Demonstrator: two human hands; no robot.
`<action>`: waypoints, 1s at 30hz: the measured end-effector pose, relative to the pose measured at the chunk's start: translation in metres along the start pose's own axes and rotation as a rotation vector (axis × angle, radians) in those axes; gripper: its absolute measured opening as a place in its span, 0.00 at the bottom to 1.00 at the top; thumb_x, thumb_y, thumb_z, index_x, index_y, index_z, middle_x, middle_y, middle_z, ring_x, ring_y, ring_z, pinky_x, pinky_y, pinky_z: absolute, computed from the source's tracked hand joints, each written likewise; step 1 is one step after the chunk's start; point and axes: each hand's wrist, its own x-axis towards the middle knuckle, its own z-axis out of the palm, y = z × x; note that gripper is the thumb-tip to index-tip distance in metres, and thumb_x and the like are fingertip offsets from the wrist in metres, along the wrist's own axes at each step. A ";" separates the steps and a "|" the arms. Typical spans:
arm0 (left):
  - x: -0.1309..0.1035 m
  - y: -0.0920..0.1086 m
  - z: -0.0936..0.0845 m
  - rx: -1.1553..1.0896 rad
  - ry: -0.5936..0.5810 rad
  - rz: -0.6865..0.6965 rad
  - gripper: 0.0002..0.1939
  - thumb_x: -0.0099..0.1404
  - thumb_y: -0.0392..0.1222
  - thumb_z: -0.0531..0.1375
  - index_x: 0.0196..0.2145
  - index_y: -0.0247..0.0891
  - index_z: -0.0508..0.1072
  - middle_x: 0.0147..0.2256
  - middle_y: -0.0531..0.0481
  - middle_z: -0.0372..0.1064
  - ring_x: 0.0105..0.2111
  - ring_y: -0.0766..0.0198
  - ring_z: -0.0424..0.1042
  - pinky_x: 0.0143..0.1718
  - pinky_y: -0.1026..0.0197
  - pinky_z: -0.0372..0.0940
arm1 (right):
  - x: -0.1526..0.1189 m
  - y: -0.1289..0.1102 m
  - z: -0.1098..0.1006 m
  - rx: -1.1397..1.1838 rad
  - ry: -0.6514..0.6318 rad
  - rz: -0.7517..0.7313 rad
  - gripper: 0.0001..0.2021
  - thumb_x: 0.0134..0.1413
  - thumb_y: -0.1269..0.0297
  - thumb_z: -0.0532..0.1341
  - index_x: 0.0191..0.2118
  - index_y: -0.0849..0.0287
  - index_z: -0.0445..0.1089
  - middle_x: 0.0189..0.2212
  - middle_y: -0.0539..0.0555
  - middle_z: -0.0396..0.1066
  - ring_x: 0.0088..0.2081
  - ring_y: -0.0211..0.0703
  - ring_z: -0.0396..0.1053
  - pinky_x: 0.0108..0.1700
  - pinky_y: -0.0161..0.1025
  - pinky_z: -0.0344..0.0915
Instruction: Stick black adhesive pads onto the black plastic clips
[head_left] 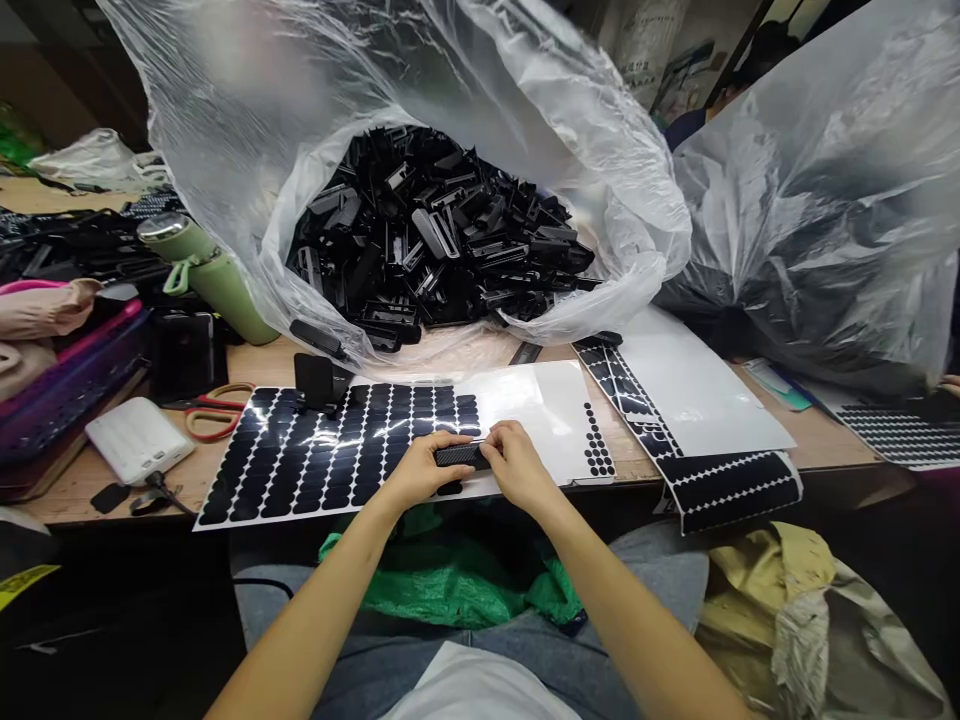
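Observation:
Between both hands is a small black plastic part (459, 455) with a ribbed or woven-looking face. My left hand (421, 465) pinches its left end, and my right hand (516, 462) closes on its right end. Under them lies a white sheet of black stickers (300, 450), its left side covered in rows of dark rounded pieces and its right side mostly bare backing. Small black dots run down the sheet's right edge. Behind the hands, a big clear plastic bag (637, 220) gapes open, full of similar black plastic parts (442, 230).
Red-handled scissors (214, 412), a white power bank (139, 440), a phone (184, 355) and a green bottle (210, 275) stand or lie on the left. More sticker sheets (705, 400) overhang the table's front edge at right. Another full plastic bag (817, 220) is beyond them.

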 end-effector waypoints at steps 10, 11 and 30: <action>0.000 -0.003 0.000 0.008 -0.013 0.005 0.23 0.47 0.47 0.65 0.43 0.39 0.72 0.40 0.47 0.66 0.35 0.59 0.68 0.35 0.59 0.65 | -0.001 0.001 -0.001 -0.054 -0.041 0.007 0.06 0.51 0.69 0.52 0.24 0.58 0.59 0.37 0.55 0.59 0.42 0.44 0.61 0.47 0.45 0.58; 0.000 -0.003 0.000 0.009 -0.010 0.009 0.23 0.47 0.47 0.65 0.43 0.38 0.72 0.40 0.47 0.66 0.36 0.59 0.68 0.36 0.59 0.65 | 0.000 0.002 0.000 -0.057 -0.038 -0.002 0.06 0.50 0.69 0.52 0.24 0.57 0.59 0.36 0.55 0.59 0.42 0.44 0.61 0.47 0.45 0.58; 0.008 0.013 0.024 0.723 0.030 0.342 0.17 0.59 0.45 0.56 0.46 0.39 0.68 0.44 0.42 0.64 0.46 0.54 0.62 0.46 0.50 0.59 | -0.010 0.040 -0.017 -0.263 0.035 -0.097 0.11 0.42 0.60 0.64 0.33 0.57 0.66 0.35 0.53 0.66 0.38 0.46 0.61 0.41 0.44 0.58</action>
